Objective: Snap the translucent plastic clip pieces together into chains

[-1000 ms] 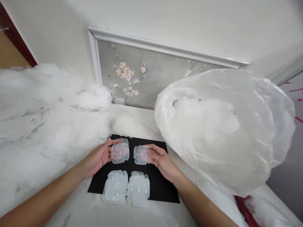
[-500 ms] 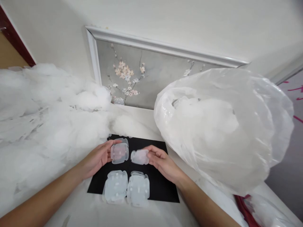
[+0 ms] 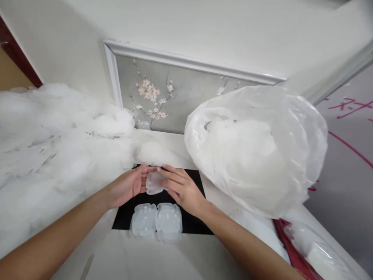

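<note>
Magenta handwriting, cut off at right edge. Right hand partly hides frosted piece by left hand; can't tell either grip.

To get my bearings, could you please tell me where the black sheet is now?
In the head view, the black sheet lies low, slightly left of centre, beneath the right hand, left of the plastic bag and below the floral picture.

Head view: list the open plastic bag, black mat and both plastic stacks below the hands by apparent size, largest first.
1. Open plastic bag
2. Black mat
3. Left stack, right stack: look alike, unranked.
</note>
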`<state>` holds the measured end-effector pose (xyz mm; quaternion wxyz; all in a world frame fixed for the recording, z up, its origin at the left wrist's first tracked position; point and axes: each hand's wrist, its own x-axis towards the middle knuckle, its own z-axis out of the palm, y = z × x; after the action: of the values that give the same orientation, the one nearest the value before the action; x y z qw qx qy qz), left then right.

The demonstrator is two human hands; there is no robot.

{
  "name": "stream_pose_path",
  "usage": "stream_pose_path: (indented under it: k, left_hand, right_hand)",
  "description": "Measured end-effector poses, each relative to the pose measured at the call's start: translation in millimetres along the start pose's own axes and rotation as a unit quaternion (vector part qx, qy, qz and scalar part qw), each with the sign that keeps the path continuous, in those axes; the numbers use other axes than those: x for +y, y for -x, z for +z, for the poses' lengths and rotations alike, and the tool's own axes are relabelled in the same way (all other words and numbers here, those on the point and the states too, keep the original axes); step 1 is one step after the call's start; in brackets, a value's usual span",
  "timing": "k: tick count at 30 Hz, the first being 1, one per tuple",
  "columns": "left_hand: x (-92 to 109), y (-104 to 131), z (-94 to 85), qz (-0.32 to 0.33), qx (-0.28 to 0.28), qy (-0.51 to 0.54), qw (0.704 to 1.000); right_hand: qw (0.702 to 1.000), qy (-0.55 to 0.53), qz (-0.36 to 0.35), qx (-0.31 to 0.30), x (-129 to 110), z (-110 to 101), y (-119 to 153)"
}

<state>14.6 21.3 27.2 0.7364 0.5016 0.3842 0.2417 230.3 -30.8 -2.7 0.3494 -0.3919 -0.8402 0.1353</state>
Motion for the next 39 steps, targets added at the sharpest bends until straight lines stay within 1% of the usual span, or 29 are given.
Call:
stream_pose_path:
  k: [1, 3, 4, 6, 7, 8, 10, 11, 12, 14, 15, 16, 17, 19, 20, 21, 22, 23, 25, 27, 28, 29, 31, 33, 34, 35, 37, 38, 39]
  left_hand:
    - [2.5, -2.0, -1.2, 0.009, 0.002, -0.057, 0.998]
    - [4.1, -7.5, -8.9, 0.04, 0.032, -0.204, 0.978]
    - [3.0, -10.7, -15.1, 0.058, 0.054, -0.281, 0.956]
    - [-2.8, -17.7, -29.6, 0.085, 0.085, -0.399, 0.909]
    - [-7.0, -21.2, -36.6, 0.093, 0.093, -0.433, 0.892]
    - [-11.3, -24.5, -42.6, 0.101, 0.097, -0.453, 0.88]
    - [-19.1, -30.0, -49.7, 0.121, 0.096, -0.468, 0.87]
    - [-21.8, -32.1, -50.6, 0.132, 0.095, -0.469, 0.868]
    - [-23.6, -33.7, -50.0, 0.142, 0.095, -0.467, 0.868]
    - [-24.4, -35.8, -45.7, 0.156, 0.105, -0.455, 0.871]
    - [-24.0, -36.7, -43.1, 0.161, 0.113, -0.447, 0.873]
    - [-23.2, -37.6, -40.6, 0.163, 0.123, -0.439, 0.875]
    - [-22.3, -38.7, -38.6, 0.163, 0.132, -0.434, 0.876]
    - [-20.4, -41.1, -36.1, 0.158, 0.152, -0.431, 0.876]
    - [-19.3, -42.0, -35.4, 0.155, 0.16, -0.43, 0.875]
    - [-18.0, -42.2, -34.6, 0.152, 0.167, -0.428, 0.875]
    - [-16.3, -41.6, -33.5, 0.15, 0.173, -0.425, 0.876]
    - [-14.4, -39.5, -31.7, 0.15, 0.177, -0.421, 0.877]
    - [-10.7, -30.3, -26.0, 0.158, 0.184, -0.412, 0.878]
    - [-10.0, -14.2, -18.0, 0.2, 0.188, -0.417, 0.867]
    - [-11.9, -4.2, -13.7, 0.243, 0.183, -0.43, 0.85]
    - [-15.4, 6.5, -9.8, 0.289, 0.169, -0.451, 0.828]
    - [-26.1, 28.2, -3.8, 0.349, 0.113, -0.498, 0.786]
    - [-37.3, 47.4, -1.4, 0.358, 0.039, -0.549, 0.754]
    - [-41.3, 55.4, -1.6, 0.344, -0.004, -0.566, 0.749]
    - [-43.5, 62.0, -2.8, 0.321, -0.038, -0.574, 0.753]
    - [-42.0, 70.8, -8.1, 0.271, -0.074, -0.559, 0.78]
    - [-38.8, 72.7, -11.7, 0.252, -0.071, -0.541, 0.799]
    - [-34.5, 72.5, -15.6, 0.24, -0.06, -0.523, 0.816]
  right_hand:
    - [0.999, -0.025, 0.04, 0.017, -6.7, -3.4, 2.5]
    - [0.981, -0.089, 0.171, 0.031, -21.9, -17.2, 16.7]
    - [0.963, -0.116, 0.244, 0.022, -28.8, -26.5, 28.5]
    - [0.926, -0.151, 0.345, 0.005, -37.6, -46.5, 60.0]
    - [0.911, -0.14, 0.388, 0.013, -38.7, -55.7, 78.5]
    - [0.896, -0.105, 0.429, 0.041, -37.7, -63.8, 97.8]
    - [0.859, 0.024, 0.505, 0.086, -30.9, -75.2, 135.0]
    - [0.839, 0.106, 0.523, 0.108, -26.6, -78.3, 151.4]
    - [0.821, 0.187, 0.523, 0.131, -22.7, -79.7, 165.1]
    - [0.792, 0.316, 0.495, 0.168, -18.3, -77.7, 182.7]
    - [0.783, 0.356, 0.477, 0.181, -18.6, -74.8, 186.0]
    - [0.784, 0.372, 0.46, 0.188, -20.6, -70.7, 185.6]
    - [0.8, 0.361, 0.442, 0.187, -23.9, -65.5, 181.8]
    - [0.863, 0.272, 0.396, 0.157, -32.9, -52.8, 165.8]
    - [0.899, 0.206, 0.364, 0.129, -37.5, -45.6, 154.7]
    - [0.926, 0.146, 0.335, 0.095, -41.1, -38.2, 142.3]
    - [0.943, 0.105, 0.307, 0.07, -43.3, -31.0, 129.0]
    - [0.955, 0.077, 0.281, 0.054, -43.4, -24.2, 115.2]
    - [0.969, 0.04, 0.241, 0.047, -35.9, -12.3, 86.9]
    - [0.976, 0.012, 0.21, 0.055, -17.8, -2.4, 57.7]
    - [0.978, 0.008, 0.198, 0.06, -5.8, 2.4, 42.7]
    - [0.98, 0.008, 0.191, 0.061, 7.2, 7.2, 27.7]
    - [0.981, 0.026, 0.181, 0.066, 30.7, 17.4, -1.1]
    - [0.981, 0.053, 0.169, 0.076, 42.7, 26.4, -23.7]
    - [0.982, 0.068, 0.156, 0.078, 42.1, 29.2, -30.6]
    - [0.985, 0.082, 0.133, 0.073, 37.0, 30.0, -33.6]
    - [0.99, 0.117, 0.067, 0.053, 16.8, 24.4, -27.0]
    - [0.989, 0.14, 0.026, 0.045, 4.8, 17.9, -18.3]
    - [0.984, 0.17, 0.004, 0.058, -6.0, 9.5, -7.7]
